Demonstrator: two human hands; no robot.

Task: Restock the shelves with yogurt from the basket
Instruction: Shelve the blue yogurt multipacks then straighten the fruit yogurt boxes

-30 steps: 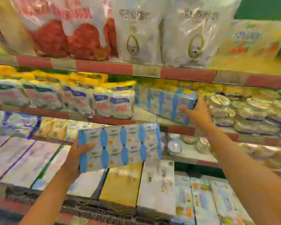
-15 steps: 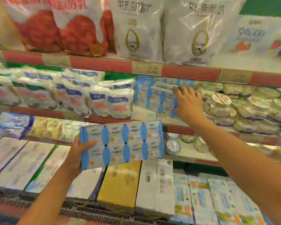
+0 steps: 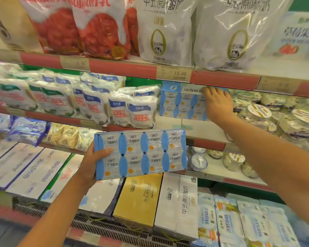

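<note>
Nearest, the left hand [image 3: 92, 163] grips one end of a blue eight-cup yogurt pack [image 3: 141, 154], thumb across its face and fingers hidden behind. The pack juts out sideways past the hand with nothing under its far end, so the chief risk, to my eye, is that it sags or twists out of that one-ended hold and drops onto the boxed cartons [image 3: 141, 198] below.

Beyond it, the bare stretch of the middle shelf [image 3: 200, 127] lies between the white pouches [image 3: 141, 113] and the round tubs [image 3: 260, 114]. That gap looks tight enough that a pack pushed in askew could knock a leaning pouch forward or nudge the tubs.

Farther back, the right hand [image 3: 218, 104] lies flat and spread against a second blue pack [image 3: 182, 100], which stands on edge on that shelf under the price rail [image 3: 178, 74]. The palm presses on it; no fingers visibly curl round it. Standing upright, the pack may tip forward once the hand lets go, unless it sits snug against something behind. The basket is out of view.
</note>
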